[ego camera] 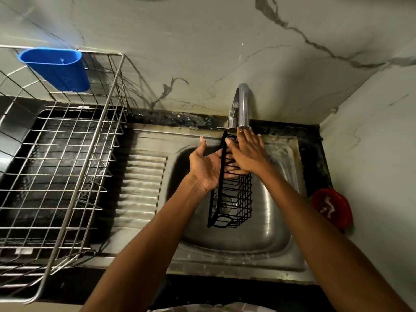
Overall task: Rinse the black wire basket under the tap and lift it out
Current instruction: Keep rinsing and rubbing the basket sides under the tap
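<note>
The black wire basket [234,199] stands tilted on end over the steel sink [272,224], with its upper end just under the tap [243,106]. My left hand [203,167] is at the basket's left rim, palm turned right and thumb up, and its straight fingers reach in behind the wires. My right hand [247,154] lies flat against the basket's upper part, fingers stretched toward the spout. I cannot make out a stream of water.
A large steel dish rack [67,176] fills the counter on the left, with a blue plastic holder [56,68] hung on its back rail. The ribbed drainboard [141,188] lies between rack and basin. A red dish [331,208] sits at the right wall.
</note>
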